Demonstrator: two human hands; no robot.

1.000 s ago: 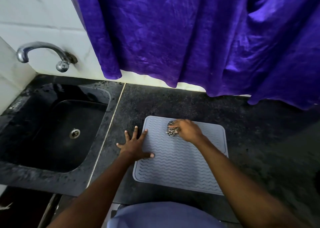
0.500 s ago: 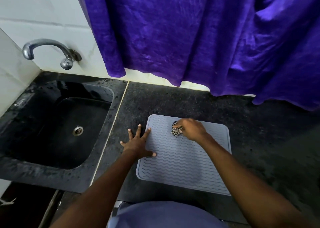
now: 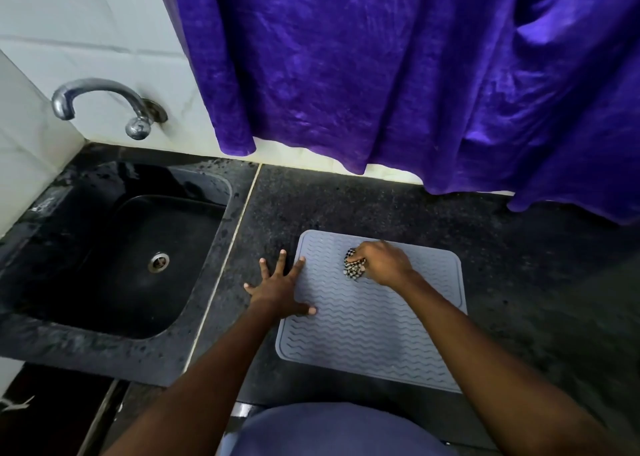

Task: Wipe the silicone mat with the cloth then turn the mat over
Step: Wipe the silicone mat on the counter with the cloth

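Silicone mat point(image 3: 374, 320) lies flat on the dark counter point(image 3: 519, 282), right of the sink point(image 3: 114, 265) — the right hand point(image 3: 382, 263) grips a bunched checkered cloth point(image 3: 353, 268) against its far part, while the left hand point(image 3: 277, 287) presses its left edge with fingers spread straight.

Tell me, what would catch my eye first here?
The purple curtain hanging across the back dominates the view. Below it, on the dark counter, a grey ribbed silicone mat lies flat; the right hand grips a balled checkered cloth on it while the left hand presses its left edge, fingers spread. A black sink with a chrome tap sits to the left.
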